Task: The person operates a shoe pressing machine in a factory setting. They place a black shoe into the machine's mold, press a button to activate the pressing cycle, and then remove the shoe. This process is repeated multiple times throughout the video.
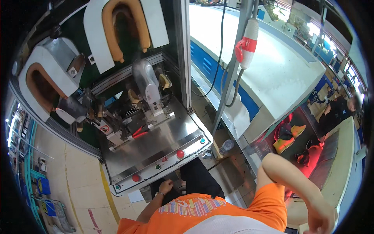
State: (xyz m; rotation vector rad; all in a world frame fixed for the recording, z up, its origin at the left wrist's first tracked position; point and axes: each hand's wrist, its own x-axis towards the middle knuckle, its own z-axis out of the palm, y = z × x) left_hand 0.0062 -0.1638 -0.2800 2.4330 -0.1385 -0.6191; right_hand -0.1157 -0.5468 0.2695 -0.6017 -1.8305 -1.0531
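My left hand (pixel 166 187) rests by my dark trousers, just below the front edge of a machine's metal table (pixel 154 146). Its fingers are curled in, and nothing shows in them. Bent at the elbow, my right arm reaches out to the lower right, where my right hand (pixel 322 221) is partly dark against the rim. Its fingers are not clear enough to read. On the machine stand two clamp-like stations, the right one with a rounded metal form (pixel 146 80). A red-handled tool (pixel 139 133) lies between them.
Red buttons (pixel 180 154) and green ones line the table's front. U-shaped orange pads (pixel 111 19) hang above. A red-and-white plug connector (pixel 247 45) hangs by a post. Yellow-and-dark shoes (pixel 286 142) sit under red light at right, with another person (pixel 337 113) beyond.
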